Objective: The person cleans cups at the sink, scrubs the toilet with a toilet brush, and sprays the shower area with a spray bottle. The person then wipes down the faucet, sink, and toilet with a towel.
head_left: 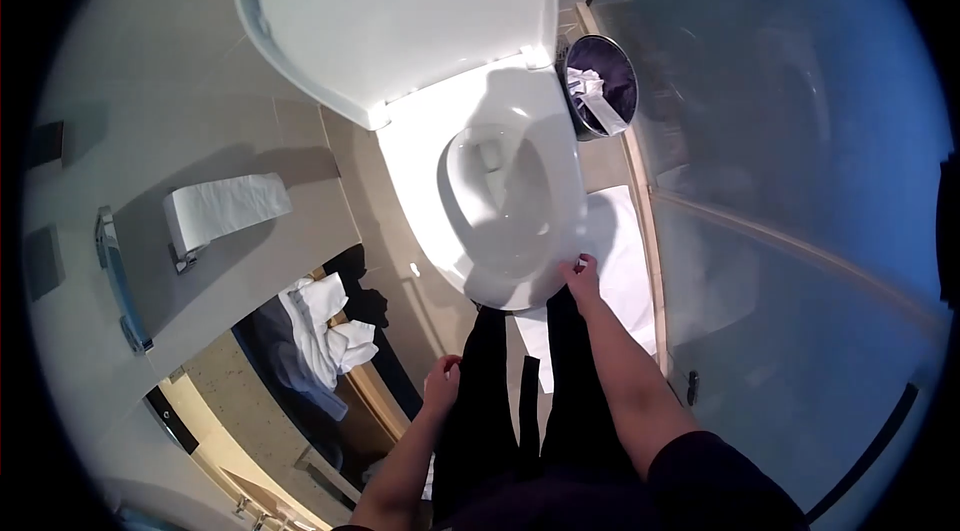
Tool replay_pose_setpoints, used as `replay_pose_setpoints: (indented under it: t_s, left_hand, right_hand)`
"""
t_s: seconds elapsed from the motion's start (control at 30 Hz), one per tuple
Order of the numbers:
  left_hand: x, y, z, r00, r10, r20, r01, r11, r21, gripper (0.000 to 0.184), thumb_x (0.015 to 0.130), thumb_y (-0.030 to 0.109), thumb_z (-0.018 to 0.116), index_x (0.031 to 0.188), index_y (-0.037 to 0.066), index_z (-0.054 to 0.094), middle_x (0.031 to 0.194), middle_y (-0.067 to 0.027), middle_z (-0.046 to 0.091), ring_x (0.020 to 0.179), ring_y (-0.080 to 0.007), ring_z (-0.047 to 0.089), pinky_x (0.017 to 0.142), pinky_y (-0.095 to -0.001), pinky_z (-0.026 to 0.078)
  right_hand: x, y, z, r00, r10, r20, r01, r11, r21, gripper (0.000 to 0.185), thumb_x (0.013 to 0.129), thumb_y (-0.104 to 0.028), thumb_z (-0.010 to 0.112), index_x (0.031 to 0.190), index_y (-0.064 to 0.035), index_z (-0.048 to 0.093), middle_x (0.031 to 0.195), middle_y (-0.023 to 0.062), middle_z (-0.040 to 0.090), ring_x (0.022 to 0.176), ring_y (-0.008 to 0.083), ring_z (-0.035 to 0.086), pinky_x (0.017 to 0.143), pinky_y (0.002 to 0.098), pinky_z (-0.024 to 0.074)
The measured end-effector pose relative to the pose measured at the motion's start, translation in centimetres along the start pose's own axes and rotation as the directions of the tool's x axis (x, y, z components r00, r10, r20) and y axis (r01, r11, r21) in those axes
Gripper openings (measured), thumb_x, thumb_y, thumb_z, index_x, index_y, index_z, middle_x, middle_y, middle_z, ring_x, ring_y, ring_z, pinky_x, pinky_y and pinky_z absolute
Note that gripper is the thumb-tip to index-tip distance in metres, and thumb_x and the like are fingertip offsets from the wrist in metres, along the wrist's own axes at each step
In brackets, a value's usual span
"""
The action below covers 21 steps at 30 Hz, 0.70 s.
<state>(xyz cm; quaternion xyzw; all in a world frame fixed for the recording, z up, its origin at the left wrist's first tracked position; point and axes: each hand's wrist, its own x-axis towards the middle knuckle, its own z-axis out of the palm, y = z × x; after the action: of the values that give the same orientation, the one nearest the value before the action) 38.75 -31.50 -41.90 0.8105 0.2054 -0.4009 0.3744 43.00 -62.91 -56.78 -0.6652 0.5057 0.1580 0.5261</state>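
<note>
The white toilet (420, 201) stands in front of me, its lid (400, 11) raised and its bowl in view. My right hand (581, 279) is at the front right edge of the toilet, with fingers curled together. Whether it grips the edge or just rests beside it, I cannot tell. Down by my left leg hangs my left hand (442, 383), loosely closed, with nothing visible in it. My legs in black trousers (480, 381) are close against the front of the bowl, and a dark strap (529, 406) dangles between them.
A bin (625, 81) with paper in it stands right of the toilet. Beyond it is a glass partition (760, 151). A white mat (625, 261) lies on the floor. At left are a toilet paper roll (230, 209), a metal bar (120, 281) and white cloths (320, 326) beneath a counter.
</note>
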Motion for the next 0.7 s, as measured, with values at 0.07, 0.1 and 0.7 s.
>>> replay_pose_setpoints:
  t_s: [0.07, 0.1, 0.7]
  left_hand:
    - [1.3, -1.3, -1.7, 0.998, 0.055, -0.009, -0.056, 0.991, -0.12, 0.023, 0.086, 0.016, 0.047, 0.103, 0.003, 0.057, 0.096, -0.0112, 0.063, 0.091, -0.0221, 0.061, 0.082, -0.0314, 0.045]
    - [1.0, -0.6, -3.2, 0.998, 0.062, 0.006, -0.06, 0.989, -0.133, 0.023, 0.087, 0.013, 0.046, 0.103, 0.003, 0.057, 0.095, -0.0095, 0.063, 0.09, -0.019, 0.06, 0.082, -0.029, 0.045]
    - [-7.8, -20.8, -3.6, 0.923, -0.384, 0.025, 0.331, 0.758, -0.563, 0.027, 0.086, 0.02, 0.052, 0.108, 0.005, 0.057, 0.088, -0.0078, 0.064, 0.08, -0.017, 0.061, 0.07, -0.0285, 0.048]
  right_hand:
    - [-0.2, -2.1, 0.2, 0.978, 0.203, -0.045, -0.2, 0.978, 0.061, 0.075, 0.065, -0.045, 0.075, 0.116, -0.0014, 0.042, 0.106, 0.0118, 0.054, 0.094, 0.0251, 0.053, 0.081, 0.0346, 0.0444]
    - [-0.6, -4.1, -0.6, 0.927, 0.376, 0.02, -0.375, 0.919, 0.121, 0.081, 0.062, -0.053, 0.073, 0.115, -0.0004, 0.042, 0.108, 0.0113, 0.053, 0.094, 0.0257, 0.053, 0.08, 0.0376, 0.0438]
    - [-10.1, -47.9, -7.7, 0.725, -0.387, 0.57, -0.241, 0.632, 0.736, 0.024, 0.086, -0.022, 0.057, 0.094, 0.0011, 0.054, 0.083, 0.0077, 0.059, 0.067, 0.0145, 0.054, 0.056, 0.0223, 0.0429]
